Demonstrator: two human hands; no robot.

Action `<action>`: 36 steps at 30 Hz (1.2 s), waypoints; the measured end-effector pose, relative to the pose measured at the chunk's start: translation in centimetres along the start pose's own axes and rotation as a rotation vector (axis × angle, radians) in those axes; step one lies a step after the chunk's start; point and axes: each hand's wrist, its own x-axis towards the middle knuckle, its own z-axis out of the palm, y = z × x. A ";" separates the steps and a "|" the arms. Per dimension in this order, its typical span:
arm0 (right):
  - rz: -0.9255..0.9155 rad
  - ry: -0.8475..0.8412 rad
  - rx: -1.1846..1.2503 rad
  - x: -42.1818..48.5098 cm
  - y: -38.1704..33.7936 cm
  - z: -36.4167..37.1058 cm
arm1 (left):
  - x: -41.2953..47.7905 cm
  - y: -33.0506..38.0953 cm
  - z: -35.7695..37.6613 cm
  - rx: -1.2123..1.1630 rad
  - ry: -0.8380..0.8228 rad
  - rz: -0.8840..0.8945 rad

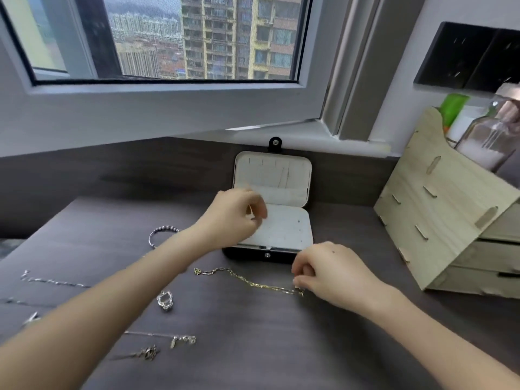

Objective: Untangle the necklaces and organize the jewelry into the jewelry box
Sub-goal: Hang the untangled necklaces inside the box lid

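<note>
Our right hand [323,273] pinches the right end of the gold chain [253,282], which lies stretched along the worktop [267,347] just in front of the open box [281,256]. Our left hand [235,218] hovers over the box with its fingers curled, and blur hides whether it holds anything. The chain looks light, limp and fine, so we judge it will slip, kink or knot if it is dragged or bunched. It is best taken at one end, near the clasp, lifted so it hangs straight, then lowered into the box. A bracelet [163,235], a pendant [165,301] and silver chains [53,281] lie to the left on the worktop.
</note>
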 end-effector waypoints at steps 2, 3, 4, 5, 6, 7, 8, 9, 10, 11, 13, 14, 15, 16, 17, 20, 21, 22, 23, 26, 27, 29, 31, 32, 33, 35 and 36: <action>0.047 0.031 0.039 -1.0 0.2 0.7 | -2.1 0.7 -0.1 -0.030 -0.098 -0.004; 0.081 0.040 0.064 -1.3 0.2 1.0 | -2.9 0.9 0.2 -0.036 -0.148 -0.018; 0.117 0.039 0.075 -1.5 0.3 1.3 | -3.6 1.0 0.5 -0.042 -0.189 -0.037; 0.150 0.029 0.080 -1.5 0.3 1.5 | -4.2 1.2 0.9 -0.045 -0.214 -0.055; 0.175 0.013 0.089 -1.4 0.4 1.7 | -4.6 1.4 1.3 -0.040 -0.229 -0.067; 0.190 0.006 0.106 -1.3 0.4 2.0 | -4.8 1.6 1.7 -0.026 -0.239 -0.072; 0.198 0.004 0.130 -1.2 0.4 2.2 | -5.0 1.8 2.0 -0.010 -0.249 -0.074; 0.200 0.005 0.162 -1.1 0.4 2.3 | -5.2 2.0 2.3 0.000 -0.257 -0.076; 0.203 0.001 0.197 -1.0 0.4 2.4 | -5.3 2.1 2.5 0.001 -0.265 -0.083; 0.208 -0.004 0.240 -1.0 0.5 2.4 | -5.4 2.2 2.7 -0.004 -0.274 -0.092; 0.227 0.004 0.336 -1.1 0.6 2.7 | -5.6 2.3 3.2 -0.013 -0.286 -0.101; 0.236 0.022 0.382 -1.2 0.7 2.7 | -5.7 2.5 3.4 -0.014 -0.285 -0.102; 0.239 0.048 0.431 -1.3 0.8 2.7 | -5.8 2.6 3.6 -0.017 -0.281 -0.107; 0.234 0.080 0.473 -1.5 0.8 2.7 | -5.8 2.7 3.8 -0.028 -0.272 -0.119; 0.223 0.117 0.500 -1.6 0.9 2.6 | -5.8 2.8 4.0 -0.047 -0.264 -0.137; 0.196 0.208 0.412 -1.7 1.1 2.1 | -5.8 3.0 4.3 -0.038 -0.244 -0.169; 0.197 0.216 0.355 -1.7 1.0 2.1 | -5.7 3.0 4.4 -0.011 -0.237 -0.169; 0.204 0.209 0.306 -1.6 0.9 2.1 | -5.7 3.0 4.5 0.017 -0.231 -0.169; 0.210 0.185 0.267 -1.5 0.8 2.4 | -5.6 3.0 4.6 0.041 -0.227 -0.169; 0.178 0.125 0.237 -1.1 0.2 3.1 | -5.7 2.7 4.9 0.084 -0.245 -0.180; 0.155 0.113 0.247 -1.0 0.1 3.2 | -5.7 2.5 5.0 0.086 -0.256 -0.184; 0.113 0.080 0.250 -0.8 -0.1 3.4 | -5.7 2.1 5.2 0.073 -0.272 -0.187; 0.096 0.056 0.246 -0.5 0.0 3.6 | -5.8 1.8 5.2 0.052 -0.276 -0.188; 0.102 0.054 0.279 -0.5 0.0 3.6 | -5.9 1.7 5.1 0.038 -0.274 -0.188; 0.118 0.062 0.359 -0.5 0.1 3.6 | -5.9 1.6 5.1 0.022 -0.273 -0.189; 0.141 0.108 0.610 -0.8 0.2 3.3 | -6.0 1.6 5.0 -0.046 -0.275 -0.192; 0.136 0.130 0.728 -1.0 0.2 2.9 | -6.1 1.7 4.9 -0.112 -0.279 -0.206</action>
